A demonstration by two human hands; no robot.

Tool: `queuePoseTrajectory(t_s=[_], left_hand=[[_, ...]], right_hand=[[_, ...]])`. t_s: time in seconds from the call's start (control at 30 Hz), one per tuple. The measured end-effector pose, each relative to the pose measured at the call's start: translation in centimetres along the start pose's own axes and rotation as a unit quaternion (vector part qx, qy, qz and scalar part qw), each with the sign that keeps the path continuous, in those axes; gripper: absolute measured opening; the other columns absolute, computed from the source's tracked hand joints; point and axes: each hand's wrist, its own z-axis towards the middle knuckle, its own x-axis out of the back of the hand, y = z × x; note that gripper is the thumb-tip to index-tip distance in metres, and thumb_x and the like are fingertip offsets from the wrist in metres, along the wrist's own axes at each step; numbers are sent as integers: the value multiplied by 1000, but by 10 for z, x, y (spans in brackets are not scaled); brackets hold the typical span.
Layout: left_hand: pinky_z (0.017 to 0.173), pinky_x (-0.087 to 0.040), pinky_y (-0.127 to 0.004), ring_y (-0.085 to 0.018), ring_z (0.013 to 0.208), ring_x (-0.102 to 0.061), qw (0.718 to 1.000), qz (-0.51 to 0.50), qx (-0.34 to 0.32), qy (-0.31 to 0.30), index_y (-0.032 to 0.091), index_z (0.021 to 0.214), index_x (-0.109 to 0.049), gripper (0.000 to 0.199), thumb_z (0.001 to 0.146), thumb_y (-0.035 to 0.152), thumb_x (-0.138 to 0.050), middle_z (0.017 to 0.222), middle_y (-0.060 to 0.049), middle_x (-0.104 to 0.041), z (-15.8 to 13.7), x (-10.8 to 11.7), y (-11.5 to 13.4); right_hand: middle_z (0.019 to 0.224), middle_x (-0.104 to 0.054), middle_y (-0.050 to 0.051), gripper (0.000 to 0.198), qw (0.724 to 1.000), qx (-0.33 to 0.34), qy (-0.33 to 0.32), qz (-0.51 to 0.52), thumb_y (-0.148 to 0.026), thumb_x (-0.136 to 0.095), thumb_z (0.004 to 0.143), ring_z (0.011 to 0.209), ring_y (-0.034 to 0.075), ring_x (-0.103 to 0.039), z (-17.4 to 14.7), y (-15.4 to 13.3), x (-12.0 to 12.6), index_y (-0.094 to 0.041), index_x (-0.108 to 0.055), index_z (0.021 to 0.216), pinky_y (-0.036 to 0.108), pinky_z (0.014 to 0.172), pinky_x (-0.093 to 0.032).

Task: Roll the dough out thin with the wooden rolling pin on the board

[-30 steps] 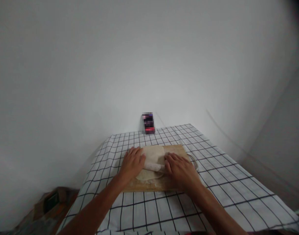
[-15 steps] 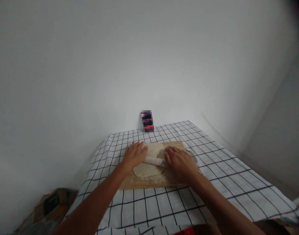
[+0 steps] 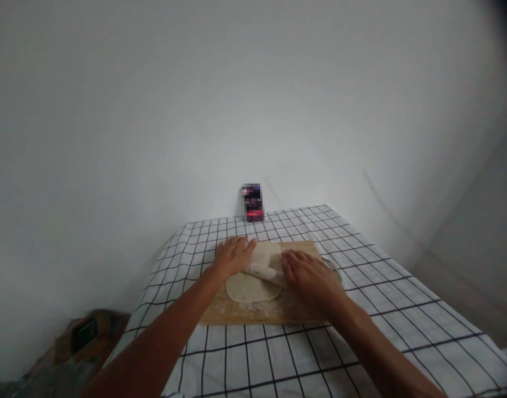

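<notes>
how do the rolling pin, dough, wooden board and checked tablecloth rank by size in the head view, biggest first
1. checked tablecloth
2. wooden board
3. dough
4. rolling pin

This ranks visible areas; the pin's ends are hidden, so its full length can't be judged.

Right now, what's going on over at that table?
A person has the left hand and the right hand over the two ends of a rolling pin. It lies across a flat sheet of dough, on a wooden board. Under that is a checked tablecloth. Something dark and blurred stands at the back, near the wall.
</notes>
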Motion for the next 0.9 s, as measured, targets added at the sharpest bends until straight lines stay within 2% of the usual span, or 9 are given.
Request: queuePoseTrajectory(t_s=[0.13,0.27,0.37,0.47,0.6,0.77,0.9], left_hand=[[120,-29,-51,-30,145,-40,1000,13,-9,15,30,146,-49,55,103,53,-25,150,-4,-56,-23,2,-1],[124,-23,-52,-30,152,-30,998,38,8,44,22,149,-46,56,104,47,-23,160,-8,-44,-53,1,-1],[124,-24,-53,-29,154,-24,998,35,17,51,18,154,-38,58,104,44,-23,164,-10,-34,-73,2,-1],[123,-28,-50,-26,154,-25,999,8,10,36,15,156,-34,59,104,40,-20,165,-10,-33,-83,4,-3],[124,-26,-50,-27,154,-24,1000,0,8,30,15,154,-39,60,104,40,-17,164,-8,-36,-74,5,-4],[123,-24,-54,-30,154,-24,999,15,32,-10,19,151,-44,59,104,42,-19,162,-7,-40,-40,3,-2],[122,-26,-52,-28,151,-32,1000,7,19,-20,28,144,-52,56,104,50,-20,158,-4,-47,-12,3,1]], right_hand=[[129,-67,11,39,1000,10,19,-6,-31,-30,105,124,26,-59,-10,-6,1,-21,-64,120,43,107,-40],[131,-66,10,38,999,22,40,8,-34,-32,106,128,26,-57,-28,-17,3,-22,-65,121,44,109,-40],[137,-64,9,36,998,14,52,25,-37,-36,105,131,27,-54,-44,-27,3,-22,-64,123,44,111,-39],[140,-62,9,37,997,17,66,35,-40,-37,105,132,27,-54,-54,-32,3,-23,-64,124,44,111,-38],[135,-65,10,35,998,17,59,31,-41,-38,106,128,26,-56,-50,-30,7,-22,-65,118,41,110,-38],[113,-71,9,38,998,22,56,9,-41,-33,108,115,24,-63,-34,-19,9,-21,-66,108,39,103,-43],[114,-70,9,37,997,23,70,-4,-35,-30,108,113,23,-63,-28,-13,1,-22,-65,109,39,101,-44]])
